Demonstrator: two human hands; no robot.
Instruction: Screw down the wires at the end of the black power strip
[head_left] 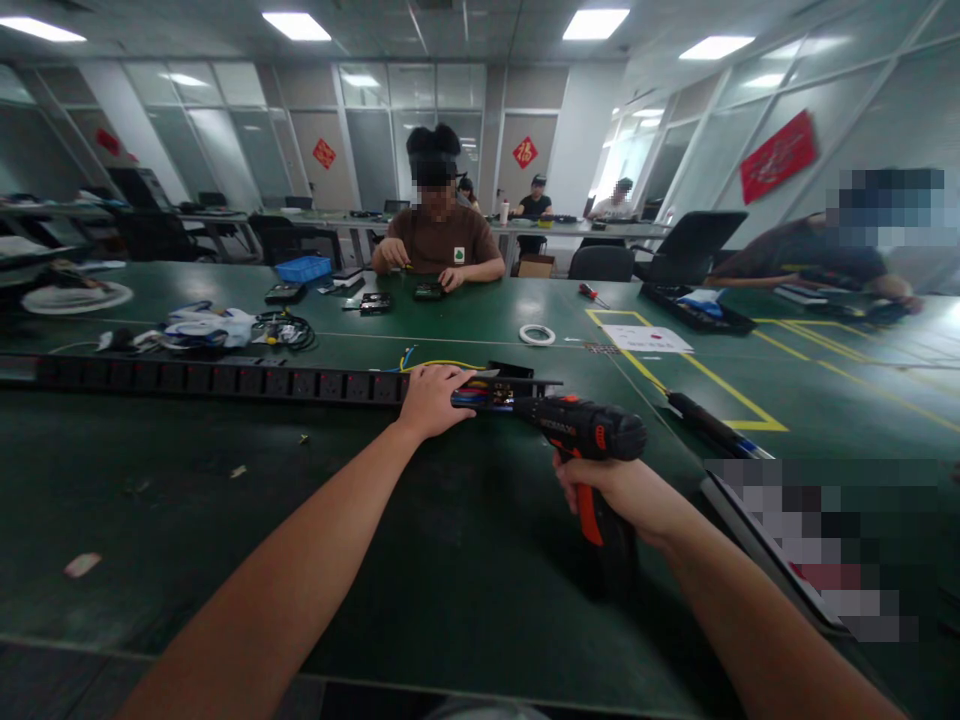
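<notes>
A long black power strip (247,381) with a row of sockets stretches from the left edge to the middle of the green table. Over its right end my left hand (433,402) is closed, thumb on the near side and fingers across the top. Just right of that hand, coloured wires and brass-coloured terminals (504,396) show in the strip's open end. My right hand (600,488) grips the handle of a black and orange cordless drill (585,425). The drill points left, its tip at the terminals; whether it touches a screw I cannot tell. Yellow and blue wires (431,364) stick out behind the strip.
A person (442,235) sits across the table, handling a small black device (428,291). At right another person (817,255) leans over the table. A tape roll (537,335), a screwdriver (592,293), a black tool (712,424) and cable bundles (283,330) lie about.
</notes>
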